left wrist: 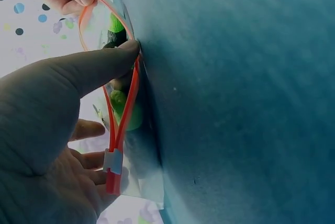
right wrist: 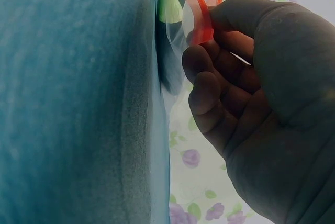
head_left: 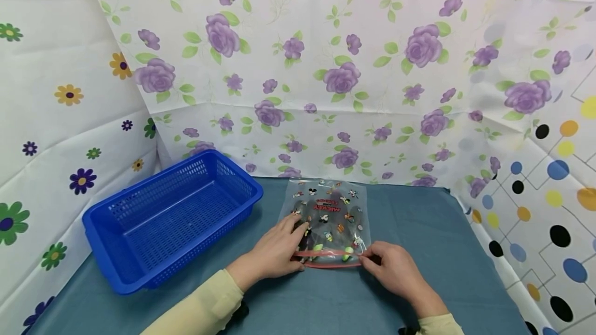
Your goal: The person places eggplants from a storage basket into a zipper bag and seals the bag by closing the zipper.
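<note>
A clear plastic zip bag [head_left: 326,216] printed with cartoon figures lies flat, its red-rimmed mouth toward me and parted. Inside are dark items with bright green ends [right wrist: 170,4]; part of them is hidden by the print. My left hand [head_left: 277,249] rests on the bag's left side, fingers stretched over it, the straight thumb touching the lower red strip [left wrist: 134,85]. A pale slider [left wrist: 112,161] sits at the strip's left end, beside those fingers. At the mouth's right corner, my right hand [head_left: 391,268] pinches the red strip's end [right wrist: 203,33] between thumb and curled fingers.
To the left of the bag stands a blue perforated plastic basket [head_left: 172,226], set at a slant. A blue-grey cloth [head_left: 419,216] covers the table. Flower-printed sheets [head_left: 288,66] hang behind and at the left, and a dotted sheet [head_left: 549,211] hangs at the right.
</note>
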A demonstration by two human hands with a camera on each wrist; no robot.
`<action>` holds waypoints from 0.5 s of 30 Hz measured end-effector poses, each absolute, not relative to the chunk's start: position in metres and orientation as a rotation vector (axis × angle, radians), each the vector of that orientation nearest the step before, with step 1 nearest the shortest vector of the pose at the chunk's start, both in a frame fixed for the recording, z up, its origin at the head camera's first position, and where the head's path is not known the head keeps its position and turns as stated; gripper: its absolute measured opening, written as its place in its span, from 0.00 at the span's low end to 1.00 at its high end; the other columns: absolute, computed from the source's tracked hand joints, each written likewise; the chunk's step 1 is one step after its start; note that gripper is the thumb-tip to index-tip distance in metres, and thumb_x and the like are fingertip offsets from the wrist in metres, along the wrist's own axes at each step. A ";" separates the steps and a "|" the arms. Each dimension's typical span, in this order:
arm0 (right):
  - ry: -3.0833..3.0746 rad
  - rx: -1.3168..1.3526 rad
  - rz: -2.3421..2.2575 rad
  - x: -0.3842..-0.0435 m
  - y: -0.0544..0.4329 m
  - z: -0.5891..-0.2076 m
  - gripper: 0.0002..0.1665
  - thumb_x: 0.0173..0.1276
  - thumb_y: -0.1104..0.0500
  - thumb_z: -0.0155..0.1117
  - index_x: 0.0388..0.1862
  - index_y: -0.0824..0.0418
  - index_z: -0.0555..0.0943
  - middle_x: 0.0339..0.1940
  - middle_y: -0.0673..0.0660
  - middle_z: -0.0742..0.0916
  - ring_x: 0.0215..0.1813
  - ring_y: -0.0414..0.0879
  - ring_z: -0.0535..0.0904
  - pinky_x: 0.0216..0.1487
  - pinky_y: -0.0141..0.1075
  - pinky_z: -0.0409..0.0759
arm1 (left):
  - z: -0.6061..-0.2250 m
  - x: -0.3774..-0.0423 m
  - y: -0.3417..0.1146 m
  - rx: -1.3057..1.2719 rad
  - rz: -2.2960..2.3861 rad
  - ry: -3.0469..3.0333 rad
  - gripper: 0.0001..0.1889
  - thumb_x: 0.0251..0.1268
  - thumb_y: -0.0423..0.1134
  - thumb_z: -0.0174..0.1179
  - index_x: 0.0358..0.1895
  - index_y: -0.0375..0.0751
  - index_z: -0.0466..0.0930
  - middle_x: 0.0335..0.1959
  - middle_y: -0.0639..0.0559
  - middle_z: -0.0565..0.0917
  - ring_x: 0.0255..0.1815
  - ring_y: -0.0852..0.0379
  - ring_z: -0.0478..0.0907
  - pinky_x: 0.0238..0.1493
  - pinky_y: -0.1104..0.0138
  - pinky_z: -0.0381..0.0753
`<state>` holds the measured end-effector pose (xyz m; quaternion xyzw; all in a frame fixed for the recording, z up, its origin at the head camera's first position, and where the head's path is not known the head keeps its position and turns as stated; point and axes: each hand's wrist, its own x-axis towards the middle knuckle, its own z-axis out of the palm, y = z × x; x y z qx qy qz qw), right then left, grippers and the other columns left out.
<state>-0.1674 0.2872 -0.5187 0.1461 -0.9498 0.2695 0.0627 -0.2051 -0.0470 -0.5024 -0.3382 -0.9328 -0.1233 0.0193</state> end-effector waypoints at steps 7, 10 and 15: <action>-2.877 0.431 0.819 -0.168 0.288 -0.521 0.12 0.74 0.57 0.81 0.33 0.40 0.90 0.30 0.34 0.83 0.30 0.31 0.75 0.34 0.35 0.78 | -0.505 -0.207 -0.047 -1.046 -0.376 -2.883 0.51 0.68 0.59 0.80 0.84 0.35 0.68 0.84 0.31 0.66 0.86 0.33 0.62 0.77 0.43 0.74; -2.873 0.429 0.825 -0.168 0.288 -0.521 0.12 0.74 0.56 0.81 0.32 0.39 0.89 0.30 0.34 0.82 0.29 0.31 0.75 0.33 0.35 0.77 | -0.506 -0.209 -0.047 -1.034 -0.383 -2.881 0.51 0.67 0.58 0.80 0.84 0.35 0.68 0.83 0.31 0.66 0.86 0.33 0.63 0.77 0.43 0.74; -2.868 0.437 0.828 -0.167 0.288 -0.520 0.12 0.74 0.57 0.81 0.33 0.40 0.90 0.30 0.34 0.83 0.29 0.30 0.75 0.34 0.35 0.77 | -0.506 -0.211 -0.047 -1.002 -0.389 -2.900 0.51 0.67 0.60 0.81 0.84 0.35 0.68 0.83 0.30 0.66 0.85 0.32 0.63 0.77 0.42 0.74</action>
